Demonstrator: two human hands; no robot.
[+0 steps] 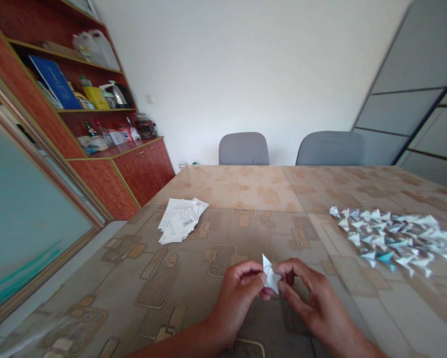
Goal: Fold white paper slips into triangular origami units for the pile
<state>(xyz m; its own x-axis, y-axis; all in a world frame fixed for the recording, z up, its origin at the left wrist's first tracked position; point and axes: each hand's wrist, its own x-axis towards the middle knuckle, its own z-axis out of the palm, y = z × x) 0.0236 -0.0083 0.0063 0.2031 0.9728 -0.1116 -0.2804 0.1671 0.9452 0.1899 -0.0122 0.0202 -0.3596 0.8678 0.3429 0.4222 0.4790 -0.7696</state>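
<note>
A small folded piece of white paper is held up between my two hands, above the near part of the table. One pointed corner of it sticks up. My left hand pinches its left side between thumb and fingers. On the other side, the thumb and index finger of my right hand close on its right edge. My fingers hide part of the paper, so its full shape cannot be made out.
A loose stack of printed paper slips lies on the patterned table at the left. Many small folded paper pieces spread across the right. Two grey chairs stand behind the far edge. A wooden cabinet is at the left.
</note>
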